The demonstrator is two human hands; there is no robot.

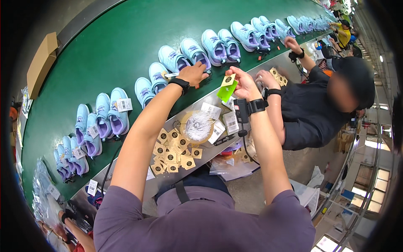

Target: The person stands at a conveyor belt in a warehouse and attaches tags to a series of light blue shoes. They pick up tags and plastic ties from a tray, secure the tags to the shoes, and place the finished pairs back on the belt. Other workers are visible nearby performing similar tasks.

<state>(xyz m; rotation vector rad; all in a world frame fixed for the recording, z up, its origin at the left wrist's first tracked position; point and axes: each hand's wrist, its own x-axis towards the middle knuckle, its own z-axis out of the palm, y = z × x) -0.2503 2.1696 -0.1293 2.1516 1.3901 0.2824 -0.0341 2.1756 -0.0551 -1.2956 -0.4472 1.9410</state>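
Light-blue sneakers with lilac linings stand in a long row along the green conveyor belt (126,50). My left hand (193,74) is closed at the heel of one sneaker (192,47) in the middle of the row; its fingertips are partly hidden. Beside my left wrist a pale tag (170,75) hangs on the neighbouring sneaker (158,77). Over the belt's near edge my right hand (243,85) pinches a square tan card (228,80) with a dark round print, together with a bright green tag (227,91).
On the metal ledge lie a heap of tan cards (172,153), a bundle of clear plastic fasteners (198,126), white labels (231,122) and a dark pen (223,140). A co-worker (310,105) in black works close on my right. White-tagged sneakers (119,111) stand at left.
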